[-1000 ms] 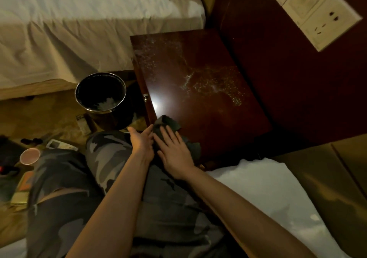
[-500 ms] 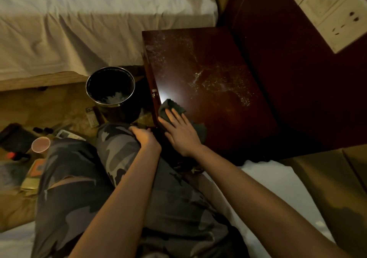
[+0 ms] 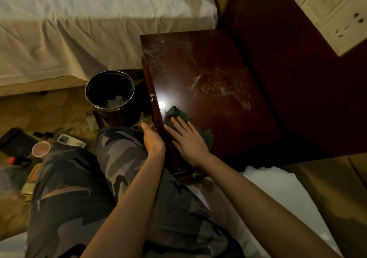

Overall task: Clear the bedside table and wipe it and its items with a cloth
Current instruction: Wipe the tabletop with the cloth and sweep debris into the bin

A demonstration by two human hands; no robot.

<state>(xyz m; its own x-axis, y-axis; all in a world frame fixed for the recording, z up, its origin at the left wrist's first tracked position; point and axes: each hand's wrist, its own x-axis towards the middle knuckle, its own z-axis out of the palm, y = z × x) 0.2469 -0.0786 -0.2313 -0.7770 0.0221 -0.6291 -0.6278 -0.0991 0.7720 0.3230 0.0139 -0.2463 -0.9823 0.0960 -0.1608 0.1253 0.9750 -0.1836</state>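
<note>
A bed [image 3: 89, 25] with a pale rumpled sheet filled the upper left, its wooden base edge running along the floor [image 3: 49, 109]. To the right stood the dark wooden table [image 3: 218, 63], its glossy top showing whitish speckled smears across the middle and far left part, and a bright spot of reflected light near the front edge. Behind it rose a dark wood wall panel carrying a pale switch and socket plate [image 3: 337, 15]. The person's legs in camouflage trousers [image 3: 89, 188] took up the lower middle, with a white pillow or bedding [image 3: 278, 188] at the lower right.

A round black waste bin [image 3: 110, 90] with a metal rim stood on the floor just beside the table's front, pale crumpled material lying in its bottom. Small items lay scattered on the floor at the left, among them a pink cup [image 3: 40, 149] and a remote control [image 3: 92, 118].

The right hand [image 3: 188, 140] lay flat with fingers straight and spread, pressing a dark cloth [image 3: 178, 116] onto the near front corner of the table top. The left hand [image 3: 153, 140] rested against the table's front edge with relaxed fingers, holding nothing visible.
</note>
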